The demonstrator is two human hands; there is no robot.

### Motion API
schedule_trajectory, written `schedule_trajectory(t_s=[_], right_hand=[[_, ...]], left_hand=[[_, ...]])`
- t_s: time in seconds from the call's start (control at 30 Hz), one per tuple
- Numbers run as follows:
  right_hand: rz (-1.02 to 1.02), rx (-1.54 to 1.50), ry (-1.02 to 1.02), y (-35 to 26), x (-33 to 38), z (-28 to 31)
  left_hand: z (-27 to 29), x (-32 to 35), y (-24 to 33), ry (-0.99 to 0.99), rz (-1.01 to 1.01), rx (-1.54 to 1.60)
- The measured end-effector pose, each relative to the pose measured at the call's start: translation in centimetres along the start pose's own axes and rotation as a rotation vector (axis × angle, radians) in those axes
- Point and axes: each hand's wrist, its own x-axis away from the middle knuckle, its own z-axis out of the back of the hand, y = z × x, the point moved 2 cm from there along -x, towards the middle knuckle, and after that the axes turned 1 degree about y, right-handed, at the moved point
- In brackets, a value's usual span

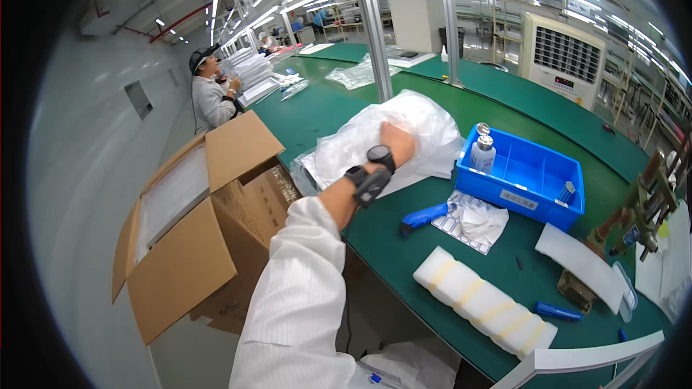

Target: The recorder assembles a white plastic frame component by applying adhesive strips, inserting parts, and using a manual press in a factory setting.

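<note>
My left hand (398, 145) reaches forward over a heap of clear plastic bags (430, 117) on the green worktable. It touches the crumpled film; its fingers are blurred and hidden, so their grip does not show. A black watch and a second black strapped device sit on that wrist, above a white sleeve. My right hand is out of view. Beside the heap, to the right, stands a blue divided bin (519, 199) with a white pump bottle (483, 155) in it. A blue-handled tool (425, 217) and a white cloth (481, 225) lie in front of the bin.
An open cardboard box (184, 274) stands left of the table (389, 266). White foam bundled with yellowish tape (483, 301), a blue marker (559, 310) and a metal press (634, 209) are on the right. A white frame (577, 360) juts in below. Another person (213, 94) stands at far left.
</note>
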Motion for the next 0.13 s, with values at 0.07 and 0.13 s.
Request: schedule_trajectory(t_s=[0.07, 0.13], right_hand=[[-0.014, -0.049, 0.001, -1.6, 0.3, -2.1], [-0.057, -0.063, 0.008, -1.3, 0.3, -1.9]], left_hand=[[-3.0, -2.8, -2.6, -0.040, -0.151, 0.242], [-5.4, -5.9, -2.2, -0.199, 0.226, 0.939]])
